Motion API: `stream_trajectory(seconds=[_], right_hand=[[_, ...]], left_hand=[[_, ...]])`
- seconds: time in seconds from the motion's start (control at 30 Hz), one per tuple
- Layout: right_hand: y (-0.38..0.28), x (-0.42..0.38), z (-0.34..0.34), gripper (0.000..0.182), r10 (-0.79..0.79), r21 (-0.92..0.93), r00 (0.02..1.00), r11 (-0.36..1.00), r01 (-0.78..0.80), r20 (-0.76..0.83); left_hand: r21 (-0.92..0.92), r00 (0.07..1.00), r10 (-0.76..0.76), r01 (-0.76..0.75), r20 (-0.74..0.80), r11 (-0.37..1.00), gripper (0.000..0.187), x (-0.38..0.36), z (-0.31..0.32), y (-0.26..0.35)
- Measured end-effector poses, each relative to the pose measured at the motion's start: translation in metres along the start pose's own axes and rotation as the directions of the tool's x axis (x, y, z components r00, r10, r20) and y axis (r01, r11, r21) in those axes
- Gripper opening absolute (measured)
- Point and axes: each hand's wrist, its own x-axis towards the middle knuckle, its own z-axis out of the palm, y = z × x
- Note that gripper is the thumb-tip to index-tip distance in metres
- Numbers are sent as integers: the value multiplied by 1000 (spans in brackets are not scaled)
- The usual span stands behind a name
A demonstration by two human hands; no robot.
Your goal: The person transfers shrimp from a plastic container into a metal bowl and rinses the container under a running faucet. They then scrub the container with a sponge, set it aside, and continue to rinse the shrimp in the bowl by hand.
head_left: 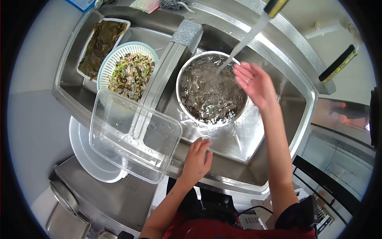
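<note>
Water runs from the faucet (274,7) into a round metal bowl (178,88) in the right sink basin. Dark soaked pieces (211,89) fill the bowl under the water. At the bowl's right rim, my right hand (254,83) is raised with its fingers stretched out, holding nothing. My left hand (197,159) hangs over the front of the sink below the bowl, fingers apart and empty. Left of it, a clear plastic container (159,167) rests across the sink divider and front edge.
In the left basin are a colander (104,75) of chopped food scraps and a white tub (126,24) with dark leaves. A grey cloth (187,34) drapes over the divider (163,71). A white basin (85,153) sits beyond the sink's front edge.
</note>
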Motion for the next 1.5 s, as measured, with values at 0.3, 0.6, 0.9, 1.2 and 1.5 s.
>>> stream_trajectory(seconds=[0.3, 0.6, 0.9, 1.2, 1.5], right_hand=[[19, 71, 51, 39, 231, -344, 958, 925, -163, 168], [-28, 38, 62, 32, 31, -874, 995, 481, 72, 99], [37, -5, -27, 18, -38, -44, 983, 999, 30, -178], [155, -82, -90, 20, 249, 38, 827, 963, -267, -504], [142, -95, -85, 20, 316, 231, 891, 941, -249, -325]], left_hand=[[-100, 998, 45, -41, 32, 994, 29, -5, -8, -7], [-215, 998, 64, -66, -15, 974, 40, -8, -4, -12], [-146, 996, 68, -75, -51, 986, 29, -5, -3, -10], [-91, 996, 83, -87, -42, 992, 24, -5, 0, -4], [52, 989, 139, -136, -49, 989, 18, -2, 2, 4]])
